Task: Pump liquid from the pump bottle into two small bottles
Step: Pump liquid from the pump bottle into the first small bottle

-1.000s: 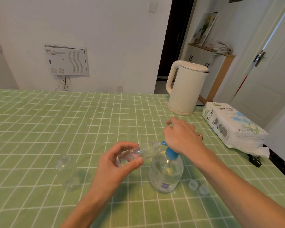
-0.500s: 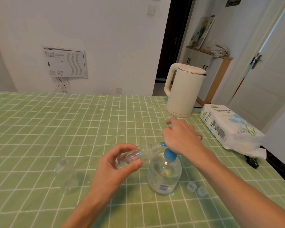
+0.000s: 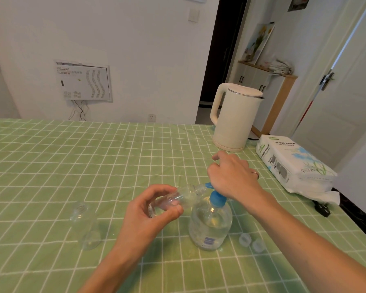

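Observation:
A clear pump bottle [image 3: 209, 225] with a blue pump head stands on the green checked tablecloth, partly filled with clear liquid. My right hand [image 3: 230, 176] rests on top of the pump head, covering most of it. My left hand [image 3: 148, 210] grips a small clear bottle [image 3: 184, 196], tilted on its side with its mouth against the blue spout. A second small clear bottle [image 3: 86, 227] stands upright and uncapped to the left. Two small clear caps [image 3: 250, 242] lie right of the pump bottle.
A cream electric kettle [image 3: 235, 117] stands at the back right of the table [image 3: 72, 155]. A pack of tissue paper [image 3: 292, 163] lies along the right edge, with a black plug [image 3: 322, 209] beside it.
Both hands and bottles hold nearly the same pose. The view has tilted up, so everything sits a little lower in the frame.

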`<state>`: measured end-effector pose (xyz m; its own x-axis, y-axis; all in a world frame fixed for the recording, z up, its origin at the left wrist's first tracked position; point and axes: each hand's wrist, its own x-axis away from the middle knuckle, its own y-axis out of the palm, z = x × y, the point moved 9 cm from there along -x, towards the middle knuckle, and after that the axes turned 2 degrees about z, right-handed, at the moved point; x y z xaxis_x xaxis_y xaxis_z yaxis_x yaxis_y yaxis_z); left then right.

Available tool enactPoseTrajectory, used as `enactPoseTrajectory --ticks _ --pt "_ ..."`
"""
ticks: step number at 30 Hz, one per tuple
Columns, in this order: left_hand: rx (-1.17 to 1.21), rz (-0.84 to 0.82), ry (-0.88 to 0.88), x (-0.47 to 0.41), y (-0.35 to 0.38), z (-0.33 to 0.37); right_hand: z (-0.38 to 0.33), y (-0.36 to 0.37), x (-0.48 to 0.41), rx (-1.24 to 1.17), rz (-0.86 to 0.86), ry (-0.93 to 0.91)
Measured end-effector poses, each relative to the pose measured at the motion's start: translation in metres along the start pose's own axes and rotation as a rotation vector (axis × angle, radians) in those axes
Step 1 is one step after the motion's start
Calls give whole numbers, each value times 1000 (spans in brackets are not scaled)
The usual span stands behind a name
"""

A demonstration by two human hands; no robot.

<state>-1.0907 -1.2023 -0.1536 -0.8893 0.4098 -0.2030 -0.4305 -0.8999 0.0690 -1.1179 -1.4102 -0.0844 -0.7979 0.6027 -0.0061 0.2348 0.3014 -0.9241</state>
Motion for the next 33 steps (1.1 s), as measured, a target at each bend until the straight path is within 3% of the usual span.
enactPoseTrajectory --ticks 33 --pt "7 -5 -24 1 0 -2 2 9 -1 42 -1 3"
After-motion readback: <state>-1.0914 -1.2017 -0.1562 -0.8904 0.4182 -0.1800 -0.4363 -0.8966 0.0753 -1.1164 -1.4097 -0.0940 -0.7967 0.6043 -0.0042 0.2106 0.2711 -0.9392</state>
